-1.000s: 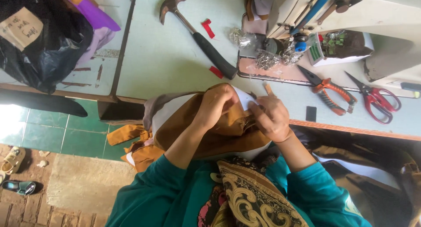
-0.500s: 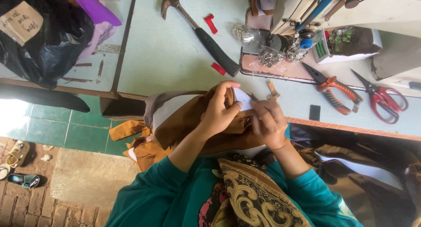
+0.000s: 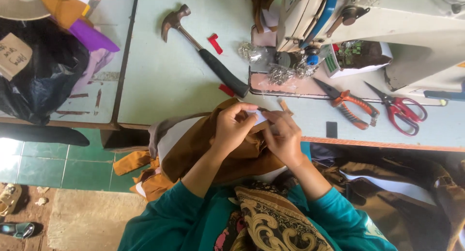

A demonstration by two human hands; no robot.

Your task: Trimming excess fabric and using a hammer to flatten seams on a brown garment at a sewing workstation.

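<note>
My left hand (image 3: 233, 127) and my right hand (image 3: 283, 137) meet at the near edge of the pale green table (image 3: 160, 86). Both pinch a bundle of brown fabric (image 3: 193, 144) with a small white piece at its top between my fingertips. The fabric hangs off the table edge over my lap. My sleeves are teal. A narrow tan stick lies just beyond my right fingers.
A hammer (image 3: 203, 50) lies diagonally on the table, with two red scraps (image 3: 214, 43) near it. A white sewing machine (image 3: 368, 23) stands at the far right. Orange-handled snips (image 3: 349, 103) and red scissors (image 3: 401, 109) lie before it. A black bag (image 3: 38, 76) sits far left.
My hands have shifted slightly on the fabric, the left fingers curling over its top edge, the white piece now showing between both hands. The view has tilted a little.
</note>
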